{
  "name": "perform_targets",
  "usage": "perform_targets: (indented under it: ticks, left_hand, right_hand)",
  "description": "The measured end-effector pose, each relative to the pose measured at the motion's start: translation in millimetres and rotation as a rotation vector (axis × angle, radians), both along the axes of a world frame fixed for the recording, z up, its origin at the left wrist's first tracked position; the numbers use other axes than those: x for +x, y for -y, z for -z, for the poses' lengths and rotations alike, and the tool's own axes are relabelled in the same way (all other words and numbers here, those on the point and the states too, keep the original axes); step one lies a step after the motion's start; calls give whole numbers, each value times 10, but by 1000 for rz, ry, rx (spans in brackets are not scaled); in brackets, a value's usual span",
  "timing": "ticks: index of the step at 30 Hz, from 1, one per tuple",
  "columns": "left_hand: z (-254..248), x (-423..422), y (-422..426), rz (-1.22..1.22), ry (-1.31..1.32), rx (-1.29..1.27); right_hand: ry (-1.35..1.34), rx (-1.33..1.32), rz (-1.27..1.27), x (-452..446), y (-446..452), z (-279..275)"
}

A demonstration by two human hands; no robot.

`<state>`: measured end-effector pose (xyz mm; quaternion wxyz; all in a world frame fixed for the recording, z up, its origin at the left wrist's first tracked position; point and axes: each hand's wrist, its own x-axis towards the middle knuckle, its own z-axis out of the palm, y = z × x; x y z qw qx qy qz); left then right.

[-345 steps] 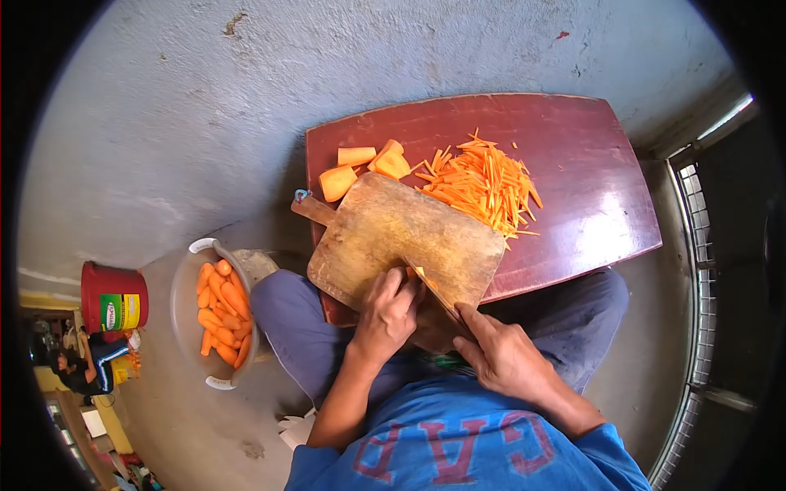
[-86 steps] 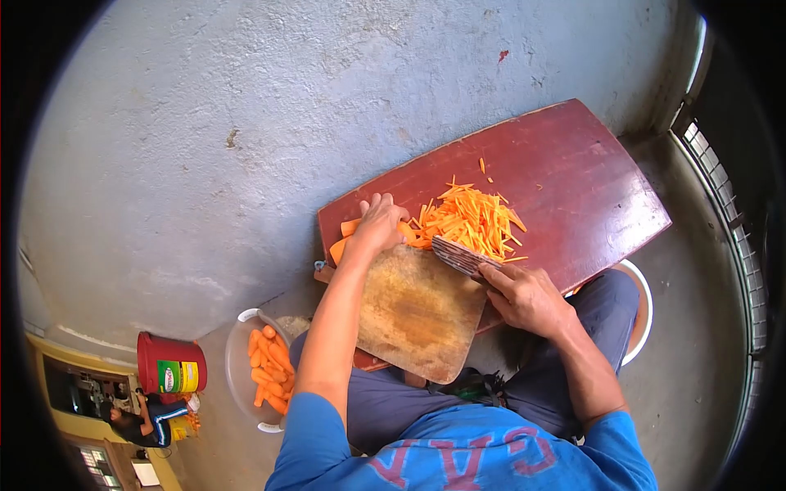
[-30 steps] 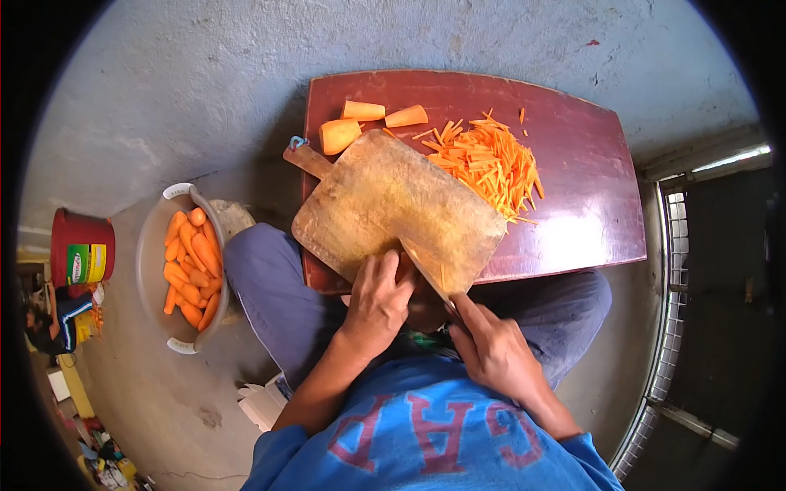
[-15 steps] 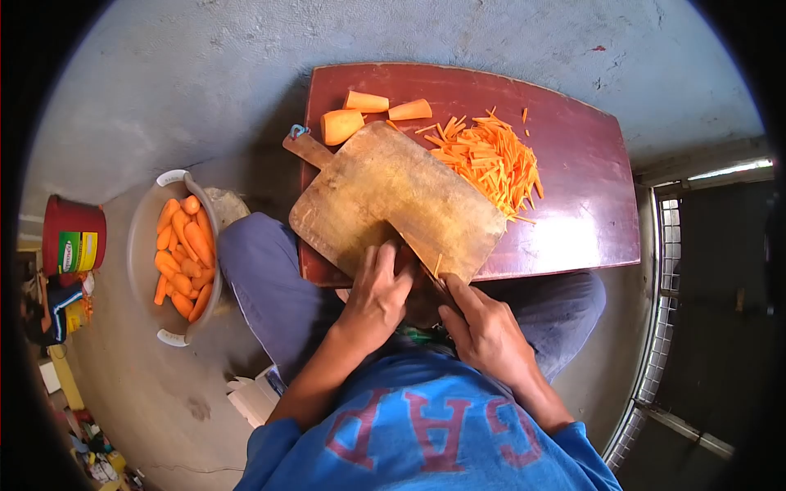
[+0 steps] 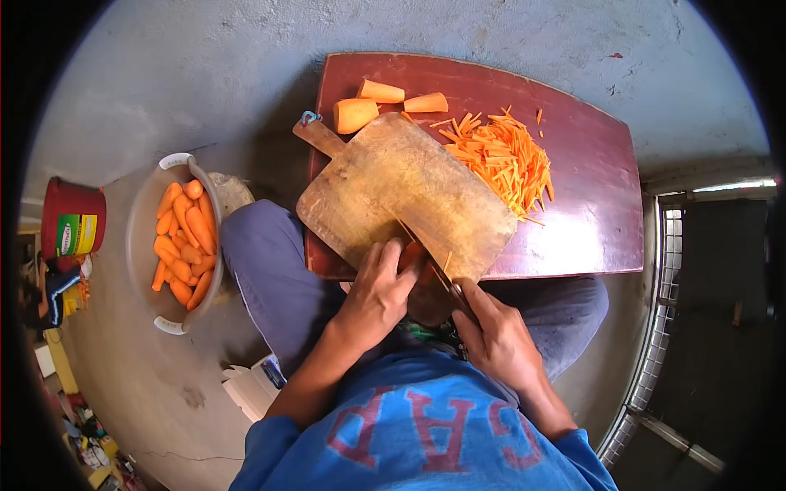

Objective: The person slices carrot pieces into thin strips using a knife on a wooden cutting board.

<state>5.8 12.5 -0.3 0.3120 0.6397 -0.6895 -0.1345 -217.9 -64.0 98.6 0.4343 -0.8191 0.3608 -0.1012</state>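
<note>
Currently holds orange carrot chunk in curled left hand, beside metal knife in closed right hand, at near edge of wooden board.

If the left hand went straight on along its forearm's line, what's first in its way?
The left hand would probably meet the knife blade, slanting just ahead; depth between them is unclear.

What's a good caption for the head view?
Left hand holding carrot, right hand gripping a knife, at a wooden board beside carrot strips.
</note>
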Motion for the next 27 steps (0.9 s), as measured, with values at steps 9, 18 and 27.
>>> perform_targets:
  ticks: [9, 18, 27]
  left_hand:
    - [43, 43, -15, 33, 5, -35]
    - [30, 66, -24, 42, -25, -74]
    - [61, 56, -13, 4, -93, -112]
  right_hand:
    - [5, -53, -3, -28, -69, -7]
    - [-29, 0, -3, -21, -72, -48]
    - [-25, 19, 1, 26, -89, -68]
